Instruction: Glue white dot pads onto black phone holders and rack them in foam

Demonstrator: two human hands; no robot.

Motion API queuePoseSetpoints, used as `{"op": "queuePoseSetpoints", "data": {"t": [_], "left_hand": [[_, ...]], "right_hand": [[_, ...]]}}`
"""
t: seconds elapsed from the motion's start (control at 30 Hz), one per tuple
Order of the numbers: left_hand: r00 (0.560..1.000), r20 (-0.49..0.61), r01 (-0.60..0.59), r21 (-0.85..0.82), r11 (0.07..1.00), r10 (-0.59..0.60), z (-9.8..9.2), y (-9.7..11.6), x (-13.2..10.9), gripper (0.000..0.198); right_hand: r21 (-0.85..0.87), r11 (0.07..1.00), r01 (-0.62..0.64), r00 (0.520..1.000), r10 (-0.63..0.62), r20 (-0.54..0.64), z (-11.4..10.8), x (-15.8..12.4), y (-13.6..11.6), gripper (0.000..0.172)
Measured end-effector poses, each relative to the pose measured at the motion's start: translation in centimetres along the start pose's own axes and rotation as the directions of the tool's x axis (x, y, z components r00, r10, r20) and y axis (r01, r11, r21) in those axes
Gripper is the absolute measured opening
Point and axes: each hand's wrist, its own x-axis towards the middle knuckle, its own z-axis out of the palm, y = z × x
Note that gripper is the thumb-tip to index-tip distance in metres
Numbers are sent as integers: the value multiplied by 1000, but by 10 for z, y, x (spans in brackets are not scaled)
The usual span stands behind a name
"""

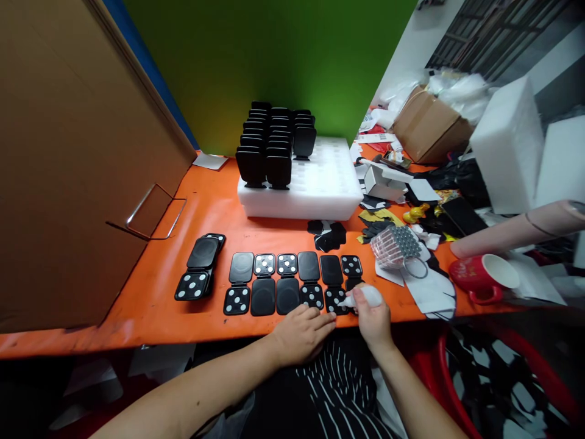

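Observation:
My right hand [375, 318] is closed round a small white squeeze bottle [372, 296]. Its thin nozzle points left, over a black square plate with white dots [335, 301]; whether the tip touches it I cannot tell. My left hand [302, 332] lies flat, fingers stretched out, at the table's front edge just below the plates. Several hinged pairs of black plates lie open in a row, one half plain, like this blank plate [276, 296], the other dotted. The rightmost pair is partly hidden by my right hand.
A stack of similar plates [202, 253] sits left of the row. Behind, a white foam block [320, 198] holds upright black pieces [278, 169]. Black scraps [329, 235], a bag of small grey-topped parts [397, 245] and a red mug [475, 274] are rightward. A wire stand [150, 213] is left.

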Motion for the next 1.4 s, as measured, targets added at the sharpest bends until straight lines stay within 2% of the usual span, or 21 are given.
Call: {"op": "queuePoseSetpoints", "data": {"t": [0.13,0.27,0.33,0.4,0.6,0.8,1.03,1.4], "left_hand": [[1000,3,12,8,1000,-12,-1,2,1,36],[999,23,22,0,1000,-22,-8,5,8,34],[1000,31,3,-14,1000,-3,-12,7,16,35],[999,24,-24,-22,999,24,-13,9,25,36],[998,48,-40,9,999,39,-9,14,54,46],[996,80,-50,65,997,44,-7,20,71,49],[996,91,14,64,998,-20,-2,23,79,48],[995,86,55,30,998,-58,1,23,83,45]], "right_hand": [[-22,999,31,1000,-31,-4,-4,-3,3,29],[202,973,-112,984,137,-115,-9,13,9,36],[316,942,-110,962,181,-206,-11,24,11,37],[359,931,-65,947,171,-273,-13,34,10,37],[271,963,0,937,94,-336,-2,58,4,40],[132,991,9,932,39,-361,10,69,10,40],[25,999,24,915,-12,-404,5,72,15,40],[19,1000,10,936,-3,-352,14,85,9,43]]}}
